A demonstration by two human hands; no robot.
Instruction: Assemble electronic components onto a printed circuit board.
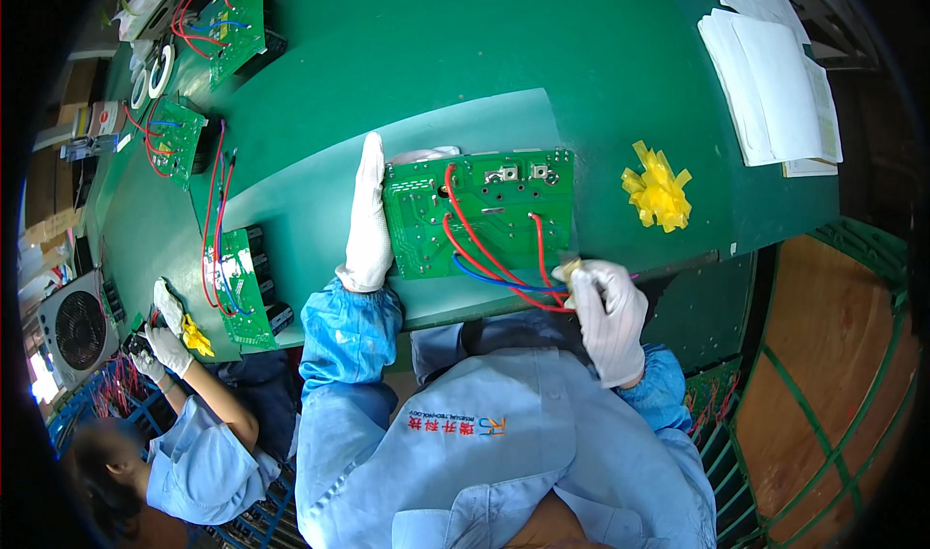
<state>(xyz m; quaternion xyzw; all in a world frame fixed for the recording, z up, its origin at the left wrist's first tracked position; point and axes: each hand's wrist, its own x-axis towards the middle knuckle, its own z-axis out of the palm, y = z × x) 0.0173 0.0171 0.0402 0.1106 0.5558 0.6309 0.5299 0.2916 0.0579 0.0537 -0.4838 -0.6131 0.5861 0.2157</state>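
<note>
A green circuit board (484,219) lies before me with its solder side up. Several red and blue wires (494,268) loop from it toward the right. My left hand (368,210), in a white glove, rests on edge along the board's left side, its visible fingers stretched straight; part of it is hidden by the board. My right hand (610,316), also gloved, pinches the wires near their ends at the board's lower right corner. A small pale yellowish piece shows at its fingertips, too little to name. Right of the board sits a bunch of yellow tape strips (657,188).
More wired circuit boards (242,282) stand to the left on the green table (620,55). White papers (765,89) lie at the far right, tape rolls (160,69) at the far left. A co-worker's gloved hands (165,350) work at lower left, near a fan (79,328).
</note>
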